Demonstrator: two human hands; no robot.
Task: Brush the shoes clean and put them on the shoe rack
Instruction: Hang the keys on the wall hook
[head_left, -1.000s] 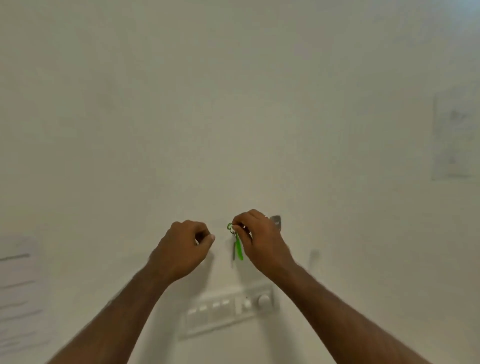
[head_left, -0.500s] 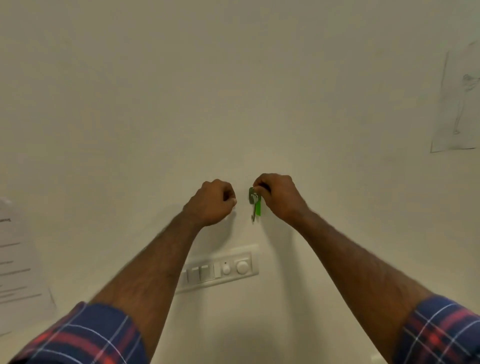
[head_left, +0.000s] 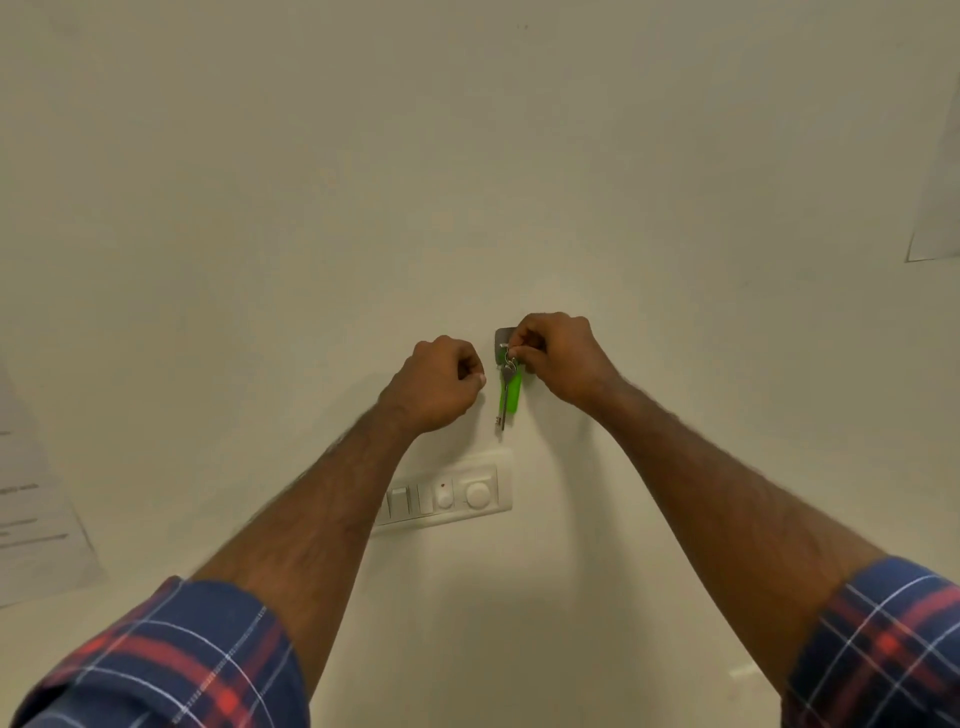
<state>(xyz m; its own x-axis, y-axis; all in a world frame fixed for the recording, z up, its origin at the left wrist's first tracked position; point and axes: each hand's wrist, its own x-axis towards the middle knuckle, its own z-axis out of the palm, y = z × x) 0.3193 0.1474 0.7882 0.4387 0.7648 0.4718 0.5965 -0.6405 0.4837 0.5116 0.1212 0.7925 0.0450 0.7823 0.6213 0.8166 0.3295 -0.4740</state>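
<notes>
Green tag (head_left: 511, 392) w/ 1 key (head_left: 504, 397), R hand (head_left: 558, 358) pinching ring, L hand (head_left: 441, 382) fisted, empty

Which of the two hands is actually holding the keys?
The right hand pinches the key ring at the wall hook. The left hand is a closed fist beside the hanging keys, holding nothing visible.

Wall hook (head_left: 503, 336) half behind right hand (head_left: 558, 358)

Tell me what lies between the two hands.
In the head view, only the hanging key with its green tag lies between the left hand and right hand.
</notes>
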